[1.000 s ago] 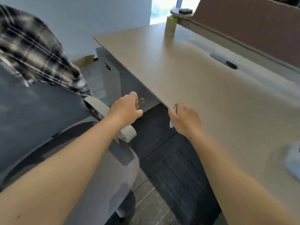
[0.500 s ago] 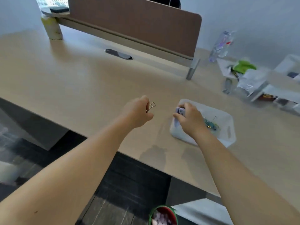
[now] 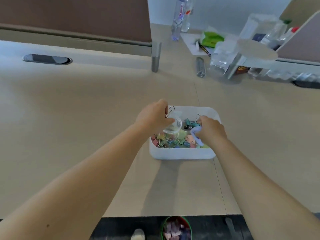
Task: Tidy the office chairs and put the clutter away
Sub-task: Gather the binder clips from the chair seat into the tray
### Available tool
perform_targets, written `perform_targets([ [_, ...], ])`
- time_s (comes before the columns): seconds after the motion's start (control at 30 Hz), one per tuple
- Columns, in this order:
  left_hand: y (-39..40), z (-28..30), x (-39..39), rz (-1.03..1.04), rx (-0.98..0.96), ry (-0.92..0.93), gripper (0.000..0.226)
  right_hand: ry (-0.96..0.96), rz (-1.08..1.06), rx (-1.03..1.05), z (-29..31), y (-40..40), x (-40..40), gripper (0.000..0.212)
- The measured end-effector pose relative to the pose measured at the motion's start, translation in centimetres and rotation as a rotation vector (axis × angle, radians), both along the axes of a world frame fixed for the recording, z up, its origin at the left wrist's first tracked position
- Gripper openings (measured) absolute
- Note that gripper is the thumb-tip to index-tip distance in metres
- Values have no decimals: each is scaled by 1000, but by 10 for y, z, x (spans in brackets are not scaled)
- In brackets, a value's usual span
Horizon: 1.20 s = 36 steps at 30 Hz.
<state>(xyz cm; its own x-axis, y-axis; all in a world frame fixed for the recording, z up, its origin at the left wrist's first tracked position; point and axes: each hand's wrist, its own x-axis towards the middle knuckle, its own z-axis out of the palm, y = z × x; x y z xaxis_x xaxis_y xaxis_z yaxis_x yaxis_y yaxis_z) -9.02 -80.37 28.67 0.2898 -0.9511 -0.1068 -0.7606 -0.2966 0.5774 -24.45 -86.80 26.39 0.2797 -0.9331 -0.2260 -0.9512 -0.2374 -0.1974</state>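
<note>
White plastic tray (image 3: 181, 154) of pastel binder clips (image 3: 173, 142) sits on a beige desk (image 3: 86, 118). The left hand (image 3: 153, 117) pinches a wire binder clip (image 3: 169, 110) over the tray's left side; the right hand (image 3: 210, 130) grips a pale lilac clip (image 3: 194, 131) inside the tray.

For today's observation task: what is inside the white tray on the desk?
The white tray holds coloured binder clips and a clear cup; both hands cover part of its contents.

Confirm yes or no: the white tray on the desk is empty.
No. The white tray holds a heap of coloured binder clips and a clear plastic cup, with both hands reaching into it.
</note>
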Motion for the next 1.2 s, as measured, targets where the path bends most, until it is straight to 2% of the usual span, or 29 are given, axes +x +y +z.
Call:
perform_targets([
  [0.1, -22, 1, -8, -78, 9, 0, 26, -1, -42, -22, 1, -10, 0, 42],
  [0.23, -49, 6, -28, -188, 47, -14, 26, -121, -114, -26, 11, -18, -10, 40],
  [0.37, -67, 6, -49, -235, 116, 8, 49, -222, -152, -10, 20, -18, -24, 42],
  [0.53, -76, 3, -63, -331, 269, -33, 69, -257, -173, -1, 24, -14, -37, 43],
  [0.6, -75, 5, -65, -358, 275, -50, 67, -268, -165, 1, 27, -10, -40, 42],
  [0.67, -71, 9, -64, -354, 228, -47, 55, -282, -149, 3, 29, -6, -42, 40],
  [0.77, -57, 18, -58, -311, 147, -75, 38, -297, -105, 0, 35, 1, -40, 37],
  [0.9, -20, 32, -40, -209, 114, -185, 34, -304, 16, 13, 46, 14, -29, 33],
  [1.03, 44, 44, -17, 9, 106, -234, 32, -319, 226, 32, 59, 41, -5, 34],
  [1.2, 162, 48, -2, 338, 144, -198, 34, -325, 562, 52, 66, 111, 37, 32],
])
